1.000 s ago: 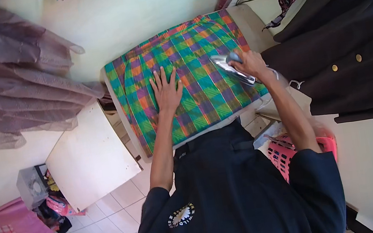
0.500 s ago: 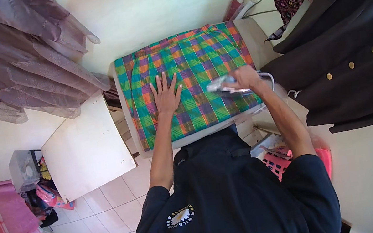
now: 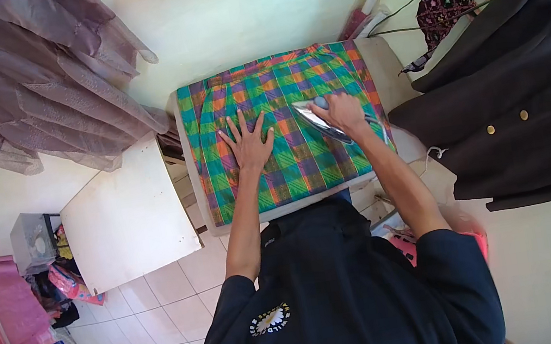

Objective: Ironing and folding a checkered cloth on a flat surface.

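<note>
A plaid cloth garment [image 3: 295, 162] in green, orange and purple lies spread on a padded ironing surface [image 3: 385, 73], its gathered band along the far edge. My left hand [image 3: 252, 148] rests flat on the left part of the cloth, fingers spread. In my right hand [image 3: 347, 115] is a clothes iron [image 3: 317, 123], gripped by its handle over the right-centre of the cloth. The iron's tip points to the far left, and its soleplate edge shows silver. Whether the soleplate fully touches the cloth I cannot tell. The cord [image 3: 430, 157] trails off to the right.
A dark jacket [image 3: 494, 111] with gold buttons hangs close on the right. Mauve sheer fabric [image 3: 63, 83] hangs at the left above a white tabletop [image 3: 129, 219]. A pink basket [image 3: 404, 247] stands below my right arm. Rolled items [image 3: 366, 12] lean against the far wall.
My right hand has moved the iron slightly away from me and to the left, turning its tip toward the far side. My left hand stays flat on the cloth.
</note>
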